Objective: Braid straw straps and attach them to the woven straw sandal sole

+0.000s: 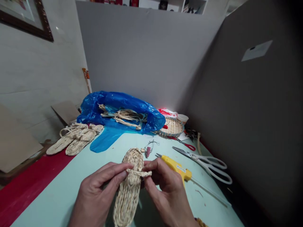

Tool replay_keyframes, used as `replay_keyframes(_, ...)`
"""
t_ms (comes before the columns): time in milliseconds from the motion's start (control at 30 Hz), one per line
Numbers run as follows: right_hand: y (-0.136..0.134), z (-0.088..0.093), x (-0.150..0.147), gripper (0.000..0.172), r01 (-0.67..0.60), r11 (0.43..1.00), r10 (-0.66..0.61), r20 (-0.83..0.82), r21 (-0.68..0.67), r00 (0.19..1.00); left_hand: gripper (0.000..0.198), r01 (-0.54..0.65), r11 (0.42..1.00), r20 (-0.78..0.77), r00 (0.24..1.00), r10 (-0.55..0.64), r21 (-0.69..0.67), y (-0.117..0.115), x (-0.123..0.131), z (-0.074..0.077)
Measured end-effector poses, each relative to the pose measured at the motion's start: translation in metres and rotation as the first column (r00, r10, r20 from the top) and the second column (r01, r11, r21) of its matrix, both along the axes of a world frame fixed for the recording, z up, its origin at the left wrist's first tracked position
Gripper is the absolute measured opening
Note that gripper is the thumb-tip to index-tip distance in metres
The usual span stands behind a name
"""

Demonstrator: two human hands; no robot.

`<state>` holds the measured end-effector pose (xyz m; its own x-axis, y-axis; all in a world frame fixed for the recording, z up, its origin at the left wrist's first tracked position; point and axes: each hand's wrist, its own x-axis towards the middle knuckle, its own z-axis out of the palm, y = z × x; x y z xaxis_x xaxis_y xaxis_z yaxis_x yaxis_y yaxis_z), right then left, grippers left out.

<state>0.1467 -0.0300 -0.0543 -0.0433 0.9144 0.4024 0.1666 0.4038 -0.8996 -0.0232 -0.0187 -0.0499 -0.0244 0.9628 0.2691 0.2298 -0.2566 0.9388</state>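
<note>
A long oval sole (127,198) of coiled, woven straw stands out in front of me between both hands. Across its upper part lies a short braided straw strap (138,173). My left hand (101,186) pinches the strap's left end against the sole's edge with thumb and forefinger. On the other side, my right hand (163,186) grips the strap's right end and the sole's right edge; its lower fingers are partly hidden behind the sole. Just right of my right hand lies a yellow glue gun (176,165) with a long glue stick in it.
White-handled scissors (205,162) and red-handled scissors (187,145) lie at the right. Behind are a woven basket (174,127) and a blue plastic bag (118,97) holding straw. Finished-looking straw sandals (78,138) rest at the left. Grey panels (151,53) enclose the table (59,183).
</note>
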Motion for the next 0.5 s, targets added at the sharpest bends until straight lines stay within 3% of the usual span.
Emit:
replay_keyframes(167, -0.001, 0.005, 0.002, 0.01, 0.008, 0.998, -0.014, 0.1, 0.06, 0.995, 0.015, -0.017, 1.0, -0.065, 0.998, 0.018, 0.017, -0.002, -0.004, 0.0)
replay_keyframes(300, -0.002, 0.004, 0.002, 0.01, 0.009, 0.999, -0.014, 0.106, 0.053, 0.994, 0.02, -0.061, 0.996, -0.137, 0.989, 0.052, -0.062, -0.001, -0.013, -0.007)
replay_keyframes(500, -0.003, 0.006, 0.003, 0.012, 0.024, 0.997, -0.033, 0.139, 0.069, 0.99, 0.031, 0.0, 0.977, 0.01, 1.0, 0.002, -0.212, 0.001, -0.015, -0.009)
